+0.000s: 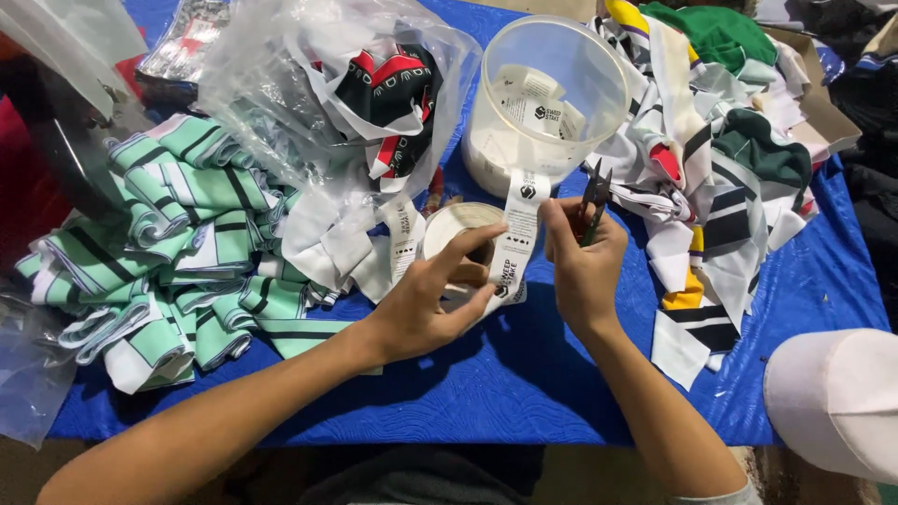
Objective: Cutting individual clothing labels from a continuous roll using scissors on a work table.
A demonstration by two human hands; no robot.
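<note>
The blue table cover (524, 374) carries a pile of green striped cloth pieces (178, 252) at left, mixed cloth pieces (720, 178) at right and a clear plastic bag (318, 84) behind. A round clear tub (547, 98) stands at centre. My left hand (430, 299) pinches the white label strip (517, 234) beside its roll (458, 234). My right hand (580, 262) is closed around small black snips (593, 201), thumb touching the strip.

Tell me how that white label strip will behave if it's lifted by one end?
The label strip bends between the left hand and right hand, so it is probably floppy. It looks thin, likely very light. Its roll might unwind.
</note>
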